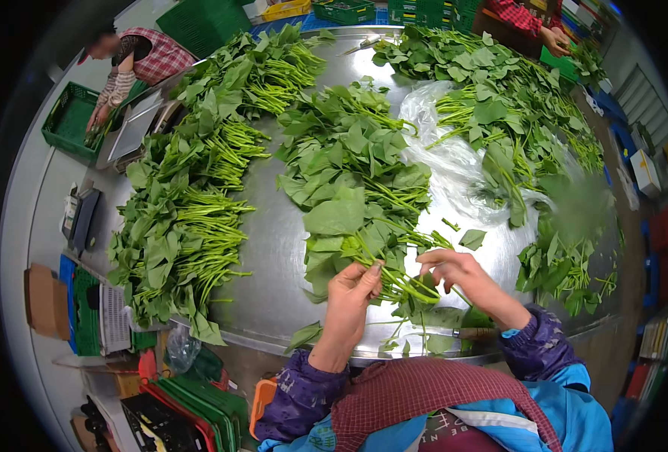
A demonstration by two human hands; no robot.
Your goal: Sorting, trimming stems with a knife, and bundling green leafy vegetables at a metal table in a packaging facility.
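Observation:
My left hand [356, 288] pinches a green leafy stem between thumb and fingers, at the near end of the middle pile of leafy greens [356, 147]. To its right, my right hand [452, 271] is raised over the stem ends with its fingers apart. Whether its fingertips touch a stem I cannot tell. Under both hands lie loose stems and leaves on a steel table [271, 231]. A wooden-handled tool [474, 333] lies by the near edge, its far part among stems. A cut leaf [473, 239] lies beyond my right hand.
Bundled greens [198, 243] line the left side; more greens [503, 107] lie right, beside a clear plastic bag [441, 152]. One person leans over a green crate [71, 121] at upper left; another's hands [557, 42] hold greens at upper right. Folded crates [198, 407] stand below left.

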